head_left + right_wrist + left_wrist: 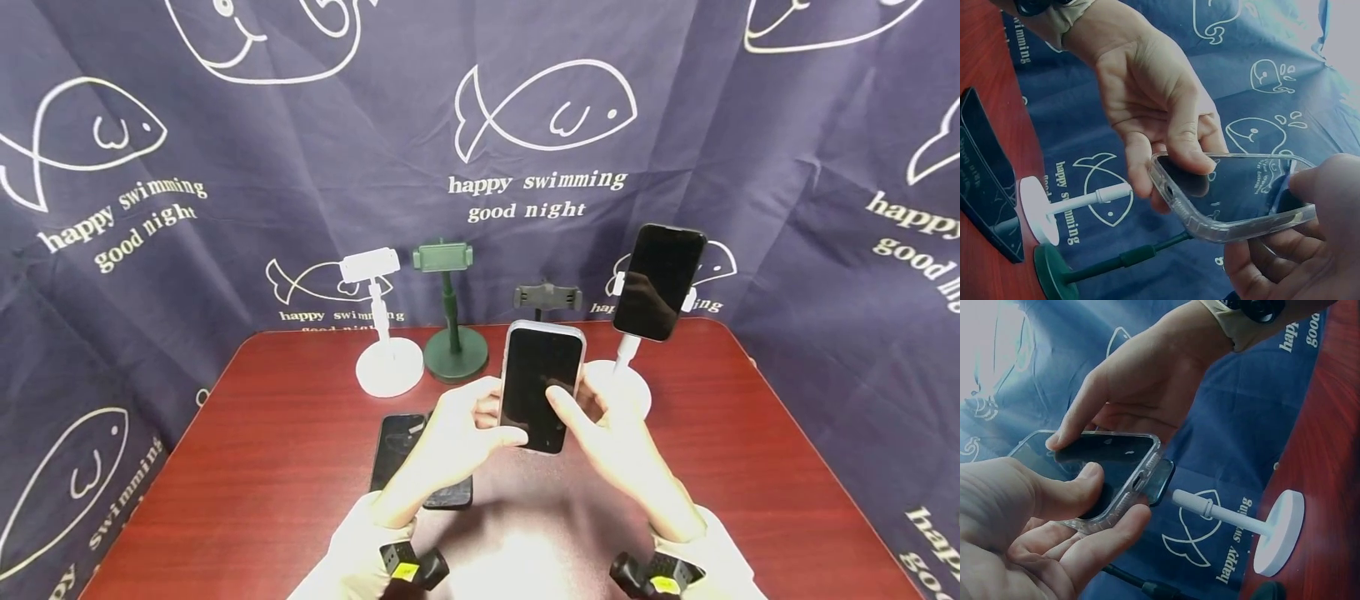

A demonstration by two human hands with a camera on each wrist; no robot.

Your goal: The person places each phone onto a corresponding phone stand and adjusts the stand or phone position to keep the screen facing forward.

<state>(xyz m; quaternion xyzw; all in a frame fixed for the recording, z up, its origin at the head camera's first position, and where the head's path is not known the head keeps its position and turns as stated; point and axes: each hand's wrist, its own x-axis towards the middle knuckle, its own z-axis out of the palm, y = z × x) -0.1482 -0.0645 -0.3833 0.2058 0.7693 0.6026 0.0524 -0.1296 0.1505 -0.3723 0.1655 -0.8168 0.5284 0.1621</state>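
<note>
Both hands hold one phone [542, 387] in a clear case, dark screen up, above the table. My left hand [459, 429] grips its left side, thumb over the screen's lower edge and fingers at the side and behind. On the right side my right hand [618, 433] pinches it, thumb on the screen and fingers behind. The left wrist view shows the left thumb [1088, 487] on the glass; in the right wrist view the right thumb [1188, 140] lies near the port end. Just behind the phone stands a dark phone stand [547, 297], its lower part hidden.
A white stand [390, 367] and a green stand [456, 352] are at the back left. Another white stand [630, 387] at the right bears a black phone [660, 282]. Dark phones [396, 446] lie under the left forearm, partly hidden. A printed cloth [547, 167] hangs behind the red table [262, 467].
</note>
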